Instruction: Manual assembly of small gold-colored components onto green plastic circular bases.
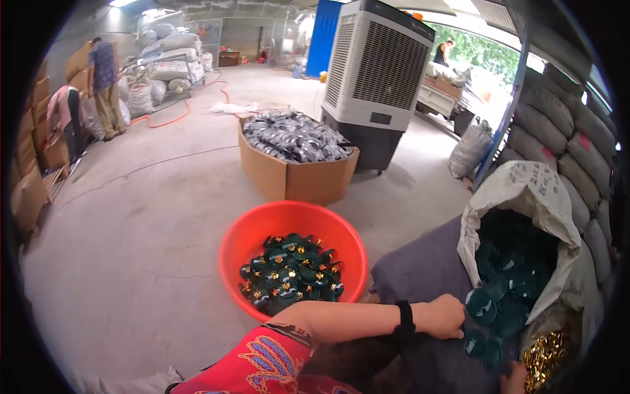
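Note:
My left hand [441, 316], with a black band at the wrist, is closed beside dark green round discs [482, 306] spilling from the mouth of a white woven sack [520, 180]. Its fingertips are turned away, so whatever they hold is hidden. Only part of my right hand [515, 379] shows at the lower edge, next to a bag of small shiny gold pieces [546, 358]; its fingers cannot be made out. A red basin [230, 253] stands on the floor to the left, with many green discs [289, 269] bearing gold pieces inside.
Beyond the basin stands a cardboard box [262, 167] of silvery-black pieces, beside a tall air cooler [374, 72]. Grey cloth [420, 262] lies under the sack. Stacked sacks [541, 121] line the right. Two people [105, 72] are by cartons at far left; another person [444, 54] is near a truck.

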The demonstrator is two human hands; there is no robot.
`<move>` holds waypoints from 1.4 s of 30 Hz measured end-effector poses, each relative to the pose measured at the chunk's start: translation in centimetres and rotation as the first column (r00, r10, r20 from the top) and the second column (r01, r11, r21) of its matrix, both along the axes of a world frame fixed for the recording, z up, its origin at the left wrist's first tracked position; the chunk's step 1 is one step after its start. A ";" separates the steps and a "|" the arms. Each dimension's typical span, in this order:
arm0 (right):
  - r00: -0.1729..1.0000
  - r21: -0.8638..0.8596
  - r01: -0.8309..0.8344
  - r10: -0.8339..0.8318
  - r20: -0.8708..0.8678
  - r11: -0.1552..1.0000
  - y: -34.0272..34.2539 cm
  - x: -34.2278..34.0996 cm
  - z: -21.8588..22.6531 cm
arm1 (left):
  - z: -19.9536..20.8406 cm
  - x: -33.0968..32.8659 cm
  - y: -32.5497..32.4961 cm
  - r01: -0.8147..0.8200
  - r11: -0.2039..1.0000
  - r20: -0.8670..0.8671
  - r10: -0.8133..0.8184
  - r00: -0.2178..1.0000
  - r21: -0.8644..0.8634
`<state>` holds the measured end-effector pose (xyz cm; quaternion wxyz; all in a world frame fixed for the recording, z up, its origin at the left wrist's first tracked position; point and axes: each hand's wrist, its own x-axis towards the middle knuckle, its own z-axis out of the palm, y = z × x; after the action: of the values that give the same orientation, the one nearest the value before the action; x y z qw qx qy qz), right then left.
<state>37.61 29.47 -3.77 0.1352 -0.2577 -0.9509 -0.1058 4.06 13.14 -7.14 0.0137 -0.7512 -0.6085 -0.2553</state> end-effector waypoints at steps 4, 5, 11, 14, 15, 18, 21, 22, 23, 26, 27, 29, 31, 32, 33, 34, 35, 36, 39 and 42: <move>0.916 -0.120 0.341 -0.301 0.266 0.932 3.2 3.5 -1.9 | 0.4 0.1 -0.2 0.076 0.997 -0.075 -0.075 0.994 0.001; 0.944 -0.131 0.272 -0.238 0.229 0.953 2.9 3.9 -2.2 | 0.7 -0.1 -0.3 0.100 0.995 -0.077 -0.100 0.992 -0.002; 0.979 -0.116 0.187 -0.175 0.108 0.976 -0.9 0.4 -0.6 | 0.1 -0.7 -1.1 0.107 0.987 -0.311 -0.065 0.948 0.121; 0.977 -0.204 0.165 -0.189 -0.101 0.965 -5.9 -2.2 2.0 | -0.6 -0.2 -1.1 0.088 0.933 -0.109 -0.053 0.993 0.348; 0.966 -0.265 0.056 -0.120 -0.229 0.963 -7.9 -3.0 2.4 | 0.0 0.2 -1.9 0.056 0.938 0.038 -0.074 0.997 0.342; 0.760 -0.782 -0.335 -0.340 -0.554 0.525 -12.7 -5.2 1.0 | 2.1 2.8 -4.3 0.086 0.991 0.514 -0.129 0.848 0.105; 0.658 -0.720 -0.529 -0.318 -0.682 0.449 -16.0 -7.2 -1.3 | 1.5 5.5 -6.1 0.267 0.944 0.873 0.042 0.486 -0.194; 0.650 -0.695 -0.530 -0.293 -0.701 0.486 -16.4 -7.4 -2.1 | 2.0 6.5 -6.8 0.294 0.939 0.901 0.036 0.432 -0.178; 0.646 -0.670 -0.537 -0.261 -0.718 0.513 -16.7 -7.7 -2.8 | 2.0 7.1 -7.3 0.308 0.937 0.925 0.040 0.378 -0.167; 0.634 -0.614 -0.530 -0.208 -0.745 0.584 -17.2 -8.2 -3.3 | 1.3 7.8 -8.0 0.273 0.951 0.921 0.031 0.389 -0.147; 0.634 -0.584 -0.523 -0.175 -0.753 0.620 -17.4 -8.2 -3.4 | 1.2 8.0 -8.2 0.253 0.958 0.916 0.023 0.400 -0.135; 0.656 -0.545 -0.495 -0.119 -0.745 0.677 -17.5 -8.1 -3.3 | 0.1 8.1 -8.2 0.214 0.973 0.864 -0.038 0.502 -0.081; 0.680 -0.499 -0.467 -0.064 -0.730 0.730 -17.6 -8.0 -3.2 | -0.1 8.3 -8.3 0.183 0.983 0.796 -0.093 0.598 -0.023; 0.693 -0.438 -0.453 -0.003 -0.721 0.777 -17.6 -7.9 -3.0 | 0.4 8.5 -8.4 0.155 0.987 0.727 -0.132 0.674 0.036; 0.706 -0.373 -0.439 0.057 -0.706 0.817 -17.6 -7.9 -3.0 | 0.6 8.7 -8.5 0.132 0.986 0.648 -0.164 0.743 0.098; 0.707 -0.375 -0.441 0.058 -0.705 0.816 -17.6 -7.9 -3.0 | 0.4 8.7 -8.4 0.130 0.987 0.650 -0.162 0.743 0.097; 0.735 -0.279 -0.403 0.127 -0.666 0.871 -17.5 -7.9 -3.0 | 0.0 8.8 -8.4 0.120 0.984 0.616 -0.175 0.768 0.130; 0.764 -0.177 -0.369 0.190 -0.616 0.912 -17.4 -7.9 -3.1 | -0.2 8.8 -8.4 0.111 0.981 0.582 -0.186 0.792 0.162; 0.812 -0.204 -0.337 0.174 -0.557 0.919 -17.4 -7.8 -2.6 | -0.2 8.8 -8.2 0.135 0.975 0.515 -0.208 0.831 0.177; 0.850 -0.240 -0.328 0.175 -0.497 0.913 -16.9 -7.9 -2.4 | 0.1 9.2 -8.8 0.121 0.979 0.409 -0.180 0.894 0.166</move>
<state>29.73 12.52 -6.16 0.3287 -0.1653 -0.9205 0.1318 13.25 4.39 -7.00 -0.0869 -0.7204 -0.5182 -0.4527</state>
